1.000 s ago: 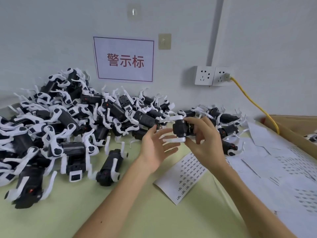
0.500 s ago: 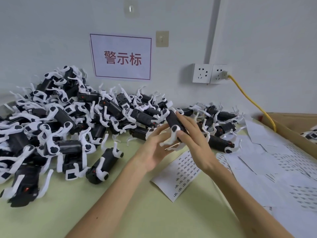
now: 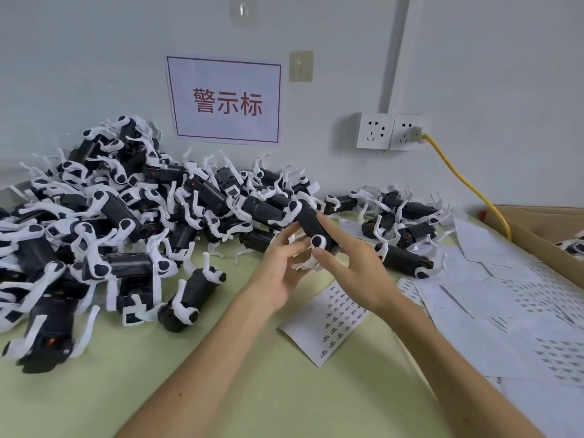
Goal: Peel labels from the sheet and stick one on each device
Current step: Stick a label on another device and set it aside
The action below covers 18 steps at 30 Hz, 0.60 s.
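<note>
Pinching the device (image 3: 307, 220) top and bottom: the right hand (image 3: 360, 276) has its index laid flat along the black body and its thumb under the round end cap, so those fingers (image 3: 331, 227) are narrow and loaded. The left hand (image 3: 278, 273) cups it from the other side, fingers curled round the underside and the white legs. Both hands are on one unit, lifted clear of the desk (image 3: 94, 390).

Long axis runs diagonally, far end up-left toward the pile of devices (image 3: 120, 222), near end down-right at the right thumb. I can't tell whether a label is on the body or on a fingertip; too small.

Key geometry: the label sheet (image 3: 331, 320) lies flat on the desk below the hands, toward the person, between the two forearms and just beside the right wrist. The right hand is nearer to it. My guess is that hand drops back to peel while the left keeps the unit.

Spent loose sheets (image 3: 505, 298) fan out right, and a cardboard box (image 3: 537, 229) sits beyond them.
</note>
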{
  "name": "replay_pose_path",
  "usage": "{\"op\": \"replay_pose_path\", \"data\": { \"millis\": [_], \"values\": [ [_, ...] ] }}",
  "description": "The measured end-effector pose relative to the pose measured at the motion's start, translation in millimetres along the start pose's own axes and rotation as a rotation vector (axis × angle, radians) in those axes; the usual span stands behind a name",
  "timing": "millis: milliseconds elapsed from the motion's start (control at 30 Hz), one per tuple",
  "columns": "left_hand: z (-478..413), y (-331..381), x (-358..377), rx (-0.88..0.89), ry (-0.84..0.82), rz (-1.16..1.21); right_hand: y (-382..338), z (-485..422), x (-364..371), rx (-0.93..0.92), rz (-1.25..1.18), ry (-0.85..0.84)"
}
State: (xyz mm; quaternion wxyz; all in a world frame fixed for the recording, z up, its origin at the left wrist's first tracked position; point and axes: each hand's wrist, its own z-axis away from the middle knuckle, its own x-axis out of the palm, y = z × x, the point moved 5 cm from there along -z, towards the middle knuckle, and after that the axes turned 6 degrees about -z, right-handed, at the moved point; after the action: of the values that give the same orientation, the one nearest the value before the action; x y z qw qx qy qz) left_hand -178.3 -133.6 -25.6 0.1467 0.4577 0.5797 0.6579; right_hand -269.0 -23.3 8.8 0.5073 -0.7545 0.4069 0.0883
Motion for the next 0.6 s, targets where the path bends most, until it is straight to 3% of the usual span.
{"op": "replay_pose_path", "data": {
  "millis": [267, 467, 600],
  "values": [
    [-1, 0, -6, 0.012, 0.117, 0.108, -3, 1, 0, 0.012, -0.125, 0.125],
    [2, 3, -3, 0.008, 0.14, 0.054, -2, 3, 13, 0.056, -0.13, 0.036],
    [5, 4, -2, 0.008, 0.116, 0.032, -4, 3, 11, 0.053, -0.247, 0.086]
  ]
}}
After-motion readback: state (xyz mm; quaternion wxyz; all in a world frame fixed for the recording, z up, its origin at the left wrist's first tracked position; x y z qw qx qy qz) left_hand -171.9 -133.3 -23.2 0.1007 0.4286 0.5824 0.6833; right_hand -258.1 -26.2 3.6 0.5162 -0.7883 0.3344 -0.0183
